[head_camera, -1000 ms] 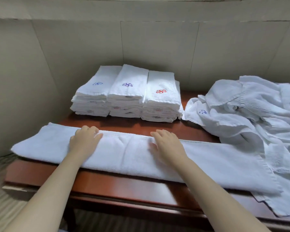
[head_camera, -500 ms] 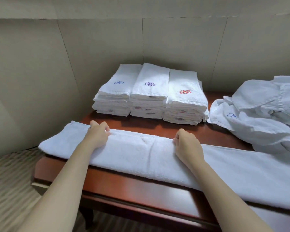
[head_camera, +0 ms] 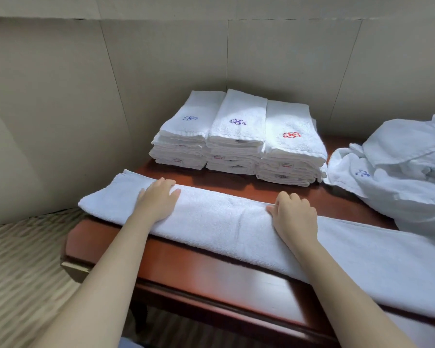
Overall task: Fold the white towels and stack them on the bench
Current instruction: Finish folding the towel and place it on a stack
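Here, a long white towel (head_camera: 224,222), already folded lengthwise into a narrow strip, lay along the front edge of the bench (head_camera: 211,267), its right end running out of view. The left hand (head_camera: 158,199) rested flat on the strip near its left end, fingers nearly straight and holding nothing, probably to pin the cloth so it would not slide. The right hand (head_camera: 293,212) sat at the strip's middle with fingers curled over the far edge, seemingly gripping that edge to set the line for the next fold. Three stacks of folded towels (head_camera: 239,139) stood side by side at the back edge against the wall, likely kept there to leave folding room in front. A heap of unfolded towels (head_camera: 399,172) lay toward the back right corner, within reach, so much remained.
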`<action>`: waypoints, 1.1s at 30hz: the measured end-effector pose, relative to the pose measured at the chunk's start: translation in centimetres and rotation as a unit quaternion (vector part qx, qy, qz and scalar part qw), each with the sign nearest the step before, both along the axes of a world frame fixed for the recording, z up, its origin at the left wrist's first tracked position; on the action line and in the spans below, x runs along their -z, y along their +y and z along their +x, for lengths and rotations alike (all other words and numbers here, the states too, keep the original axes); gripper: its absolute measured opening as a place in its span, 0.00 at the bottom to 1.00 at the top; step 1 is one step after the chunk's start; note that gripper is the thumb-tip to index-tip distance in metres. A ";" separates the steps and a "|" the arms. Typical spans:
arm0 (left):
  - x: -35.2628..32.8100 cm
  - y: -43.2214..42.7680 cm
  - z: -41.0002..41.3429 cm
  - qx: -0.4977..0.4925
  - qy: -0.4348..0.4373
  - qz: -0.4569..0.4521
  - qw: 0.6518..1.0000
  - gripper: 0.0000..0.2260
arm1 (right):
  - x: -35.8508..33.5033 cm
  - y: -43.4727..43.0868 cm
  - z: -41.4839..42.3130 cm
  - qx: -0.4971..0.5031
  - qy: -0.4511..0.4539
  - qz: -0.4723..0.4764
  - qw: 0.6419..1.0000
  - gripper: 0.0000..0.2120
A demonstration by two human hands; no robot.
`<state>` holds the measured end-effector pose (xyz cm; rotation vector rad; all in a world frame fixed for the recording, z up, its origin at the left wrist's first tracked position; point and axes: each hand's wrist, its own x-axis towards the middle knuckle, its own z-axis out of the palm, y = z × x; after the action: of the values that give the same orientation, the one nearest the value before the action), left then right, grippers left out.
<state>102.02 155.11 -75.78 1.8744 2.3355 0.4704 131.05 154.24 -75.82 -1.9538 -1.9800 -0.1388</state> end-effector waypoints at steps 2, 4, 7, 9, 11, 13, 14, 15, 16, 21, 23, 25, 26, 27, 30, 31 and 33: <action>0.0 -0.9 -1.8 -0.065 0.020 -0.033 0.997 0.23 | -0.6 -0.5 -0.6 0.030 -0.056 0.012 0.998 0.08; 0.1 -2.2 -3.7 -0.181 0.025 -0.031 0.983 0.25 | -1.4 -0.6 -1.3 -0.007 -0.089 0.059 0.994 0.03; 0.2 -4.3 -6.7 -0.376 -0.085 -0.013 0.923 0.31 | -1.8 -0.9 -3.4 -0.188 -0.028 0.041 0.981 0.15; 0.1 -5.3 -8.1 -0.419 -0.145 -0.053 0.895 0.37 | -0.9 -1.8 -5.2 -0.252 -0.014 -0.066 0.965 0.24; 0.0 -5.7 -8.6 -0.407 -0.154 -0.078 0.897 0.34 | 0.5 -2.4 -5.8 -0.268 -0.021 -0.120 0.956 0.26; -0.3 -5.6 -8.3 -0.387 -0.146 -0.048 0.909 0.26 | 0.9 -2.3 -5.5 -0.275 0.001 -0.119 0.954 0.24; -0.5 -5.5 -7.9 -0.378 -0.144 -0.013 0.914 0.21 | 0.7 -2.2 -5.3 -0.282 0.020 -0.119 0.952 0.23; -0.9 -5.3 -7.4 -0.370 -0.157 0.036 0.915 0.17 | 0.5 -2.2 -5.1 -0.288 0.057 -0.123 0.948 0.21; -1.5 -5.1 -6.7 -0.358 -0.189 0.094 0.910 0.13 | 0.3 -2.4 -4.9 -0.286 0.116 -0.129 0.942 0.19; -7.1 -4.3 1.1 -0.199 -0.282 0.264 0.900 0.07 | -2.1 -2.8 -3.5 -0.194 0.541 -0.206 0.792 0.16; -9.6 -4.8 5.5 -0.023 -0.287 0.225 0.931 0.08 | -3.1 -2.5 -2.2 -0.152 0.684 -0.277 0.657 0.26; -11.3 -5.9 9.5 0.198 -0.296 0.045 0.933 0.06 | -3.9 -2.0 -0.5 -0.130 0.755 -0.306 0.566 0.33; -11.6 -6.4 11.1 0.272 -0.294 -0.048 0.915 0.07 | -4.1 -1.9 0.5 -0.117 0.778 -0.290 0.544 0.33; -11.5 -6.6 12.2 0.310 -0.297 -0.107 0.897 0.08 | -4.1 -1.7 1.7 -0.100 0.784 -0.256 0.557 0.30; -10.2 -5.5 13.3 0.271 -0.279 -0.059 0.919 0.08 | -3.7 -2.0 4.4 -0.043 0.715 -0.247 0.652 0.19; -9.9 -5.1 13.2 0.227 -0.251 -0.007 0.941 0.07 | -3.3 -2.2 5.0 -0.033 0.682 -0.288 0.671 0.18; -9.4 -4.5 12.3 0.146 -0.242 0.064 0.957 0.11 | -2.9 -2.5 5.6 -0.013 0.624 -0.347 0.700 0.19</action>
<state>114.33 150.56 -66.42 1.8490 1.7208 0.9374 136.66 151.74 -72.90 -1.4884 -1.0633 1.6854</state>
